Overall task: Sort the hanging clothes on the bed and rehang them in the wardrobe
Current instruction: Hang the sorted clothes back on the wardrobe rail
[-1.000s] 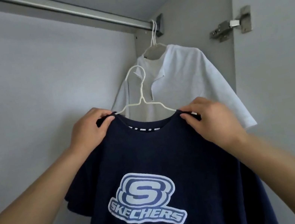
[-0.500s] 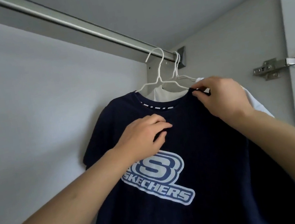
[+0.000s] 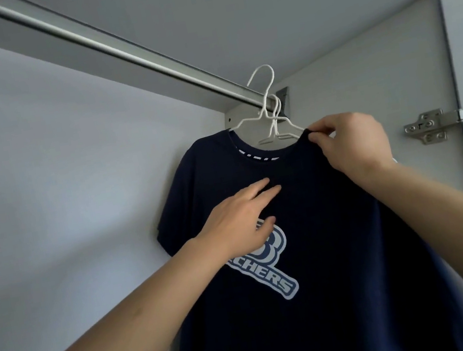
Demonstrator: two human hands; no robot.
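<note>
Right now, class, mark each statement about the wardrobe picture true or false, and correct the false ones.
1. The navy T-shirt hangs on a white hanger. True.
2. The right hand pinches the shirt near the collar. True.
3. The left hand grips the rail. False: it lies with straight fingers on the shirt's chest.
4. The shirt is plain. False: it bears a printed logo.
5. A metal hinge shows at right. True.

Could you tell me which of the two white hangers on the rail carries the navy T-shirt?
The front hanger, whose taller hook rises highest over the rail; its arms run into the navy T-shirt collar. The other hanger sits behind it.
</note>
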